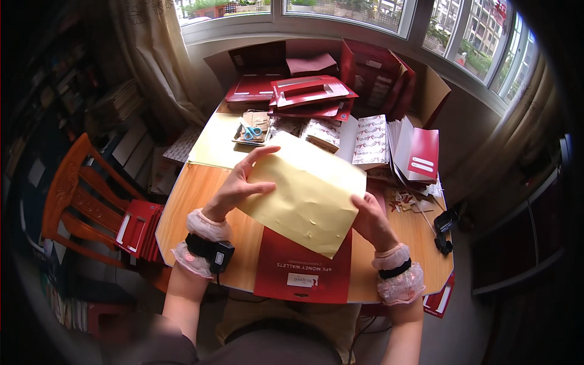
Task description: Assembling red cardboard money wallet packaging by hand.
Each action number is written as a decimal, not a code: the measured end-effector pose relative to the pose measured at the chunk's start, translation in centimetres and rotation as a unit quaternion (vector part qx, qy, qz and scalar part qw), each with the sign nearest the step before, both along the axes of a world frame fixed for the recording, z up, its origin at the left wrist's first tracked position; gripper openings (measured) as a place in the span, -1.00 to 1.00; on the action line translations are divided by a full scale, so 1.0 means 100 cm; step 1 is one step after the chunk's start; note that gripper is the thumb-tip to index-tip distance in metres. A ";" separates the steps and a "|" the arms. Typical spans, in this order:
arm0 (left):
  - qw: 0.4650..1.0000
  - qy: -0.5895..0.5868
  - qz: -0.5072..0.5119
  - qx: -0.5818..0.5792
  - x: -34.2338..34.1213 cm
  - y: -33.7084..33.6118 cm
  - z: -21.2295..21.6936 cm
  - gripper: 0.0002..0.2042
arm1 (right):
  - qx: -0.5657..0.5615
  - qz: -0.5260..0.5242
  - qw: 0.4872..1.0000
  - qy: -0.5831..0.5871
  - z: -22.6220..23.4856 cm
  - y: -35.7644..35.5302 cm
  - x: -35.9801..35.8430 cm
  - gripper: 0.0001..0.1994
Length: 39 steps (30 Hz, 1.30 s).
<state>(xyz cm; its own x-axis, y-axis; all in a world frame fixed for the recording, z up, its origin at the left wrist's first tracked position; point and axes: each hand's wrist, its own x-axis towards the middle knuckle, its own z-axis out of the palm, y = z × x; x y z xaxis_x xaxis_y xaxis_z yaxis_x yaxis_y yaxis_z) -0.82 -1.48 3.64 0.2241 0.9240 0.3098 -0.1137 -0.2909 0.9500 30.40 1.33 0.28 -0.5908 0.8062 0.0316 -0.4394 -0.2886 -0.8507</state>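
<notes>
My two hands hold a pale yellow sheet of paper (307,191) tilted above the wooden table (194,194). My left hand (240,182) grips its left edge, thumb on top and index finger stretched along the upper edge. Gripping the lower right edge is my right hand (372,220). Under the sheet a flat red card packet (301,274) lies at the table's front edge. Both wrists wear frilly cuffs, and a black device is strapped to the left one.
Blue-handled scissors (250,131) lie on cards at the back. Stacks of red packets (310,94), patterned envelopes (371,140) and a red booklet (423,155) crowd the far side. A wooden chair (79,201) with red packets stands on the left. Paper scraps (404,201) lie on the right.
</notes>
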 end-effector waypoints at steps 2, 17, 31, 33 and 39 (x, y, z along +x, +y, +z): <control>0.998 0.029 0.037 0.035 0.010 0.003 -0.006 -0.27 | 0.008 -0.026 0.998 -0.048 0.000 -0.002 -0.001 -0.63; 0.949 -0.190 -0.083 -0.239 0.051 -0.006 -0.031 -0.55 | 0.082 -0.135 0.983 -0.095 -0.001 -0.014 -0.037 -0.70; 0.982 -0.126 0.141 -0.028 0.057 -0.014 -0.022 -0.74 | 0.085 -0.046 0.947 -0.306 0.045 0.003 0.005 -0.72; 0.978 -0.117 0.173 -0.011 0.057 -0.013 -0.021 -0.75 | 0.191 -0.097 0.940 -0.265 0.054 0.009 0.010 -0.82; 0.971 -0.053 0.232 0.016 0.063 -0.014 -0.025 -0.76 | 0.427 -0.269 0.815 -0.285 0.062 0.008 -0.030 -0.93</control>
<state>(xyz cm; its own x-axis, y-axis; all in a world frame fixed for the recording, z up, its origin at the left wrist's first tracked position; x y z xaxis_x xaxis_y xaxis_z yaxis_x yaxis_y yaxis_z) 5.43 -2.85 1.18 -0.2481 0.9075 0.3389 -0.0595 -0.3635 0.9297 27.41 2.10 6.48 -0.2744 0.7812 0.5607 0.2308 0.6196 -0.7502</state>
